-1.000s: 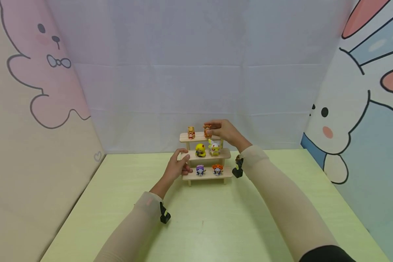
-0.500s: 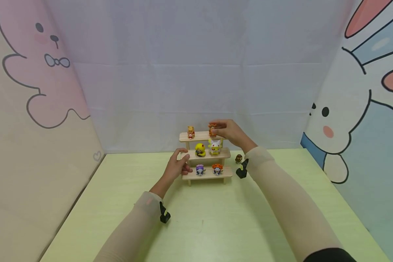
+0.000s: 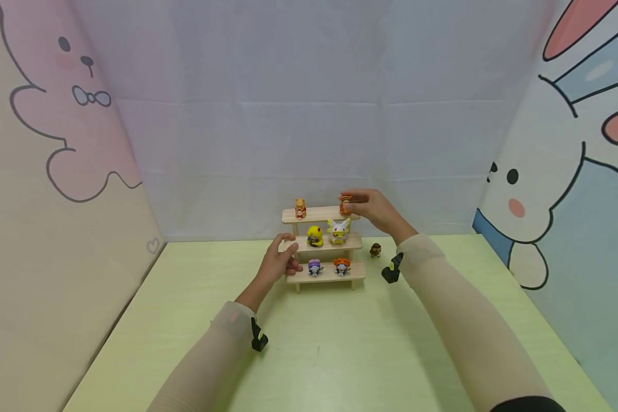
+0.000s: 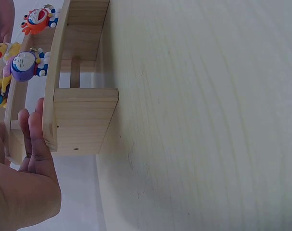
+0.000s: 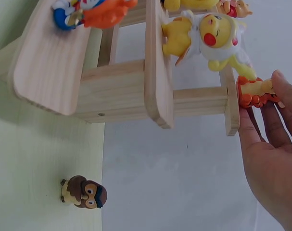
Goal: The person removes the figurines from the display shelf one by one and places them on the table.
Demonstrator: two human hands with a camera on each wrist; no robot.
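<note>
A three-tier wooden display shelf (image 3: 319, 275) bears several small figurines. My right hand (image 3: 375, 209) pinches an orange figurine (image 3: 345, 205) between thumb and fingers at the right end of the top tier. In the right wrist view, that orange figurine (image 5: 254, 92) has its base at the tier's surface, and the fingers partly hide it. My left hand (image 3: 278, 262) holds the shelf's left side; in the left wrist view its fingers (image 4: 36, 137) touch the lowest tier's end. A yellow bear figurine (image 3: 300, 209) stands at the top tier's left.
The middle tier holds a yellow figurine (image 3: 315, 236) and a white-and-yellow one (image 3: 338, 231). Below are a purple-topped figurine (image 3: 315, 267) and an orange-topped one (image 3: 342, 266). An owl figurine (image 3: 375, 250) stands on the table (image 3: 309, 355), right of the shelf. A pale curtain hangs behind.
My right hand has moved right along the top tier with the orange figurine, from near the middle to the right end. The owl has come into sight. My left hand stays put.
</note>
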